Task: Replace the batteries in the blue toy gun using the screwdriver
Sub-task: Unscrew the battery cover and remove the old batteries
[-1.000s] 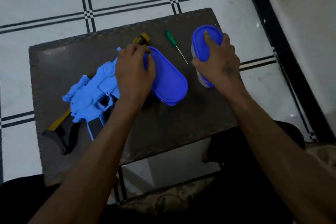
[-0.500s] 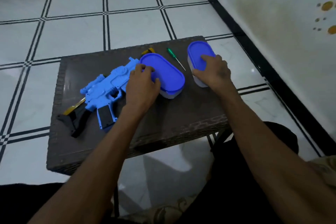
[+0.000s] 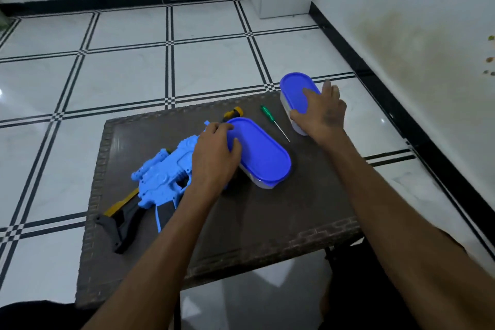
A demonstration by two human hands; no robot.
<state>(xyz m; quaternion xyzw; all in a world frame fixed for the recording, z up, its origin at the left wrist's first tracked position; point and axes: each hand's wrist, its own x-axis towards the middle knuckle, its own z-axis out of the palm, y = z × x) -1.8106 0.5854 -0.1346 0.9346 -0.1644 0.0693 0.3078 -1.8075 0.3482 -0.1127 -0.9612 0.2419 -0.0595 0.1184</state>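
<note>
White tiled floor is surrounding the dark table (image 3: 281, 211), where the blue toy gun (image 3: 163, 179) is lying barrel-away, just beside the left hand (image 3: 214, 158). That hand is gripping a container's (image 3: 261, 154) rim; the right hand (image 3: 320, 112) is clasping another container (image 3: 294, 91). Between them, nearer the right hand, the screwdriver (image 3: 273, 121) is lying untouched.

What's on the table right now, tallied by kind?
Blue-lidded containers: 2, near, far
Blue toy gun: 1
Green screwdriver: 1
Yellow-black tool, partly hidden: 1
Total: 5
</note>
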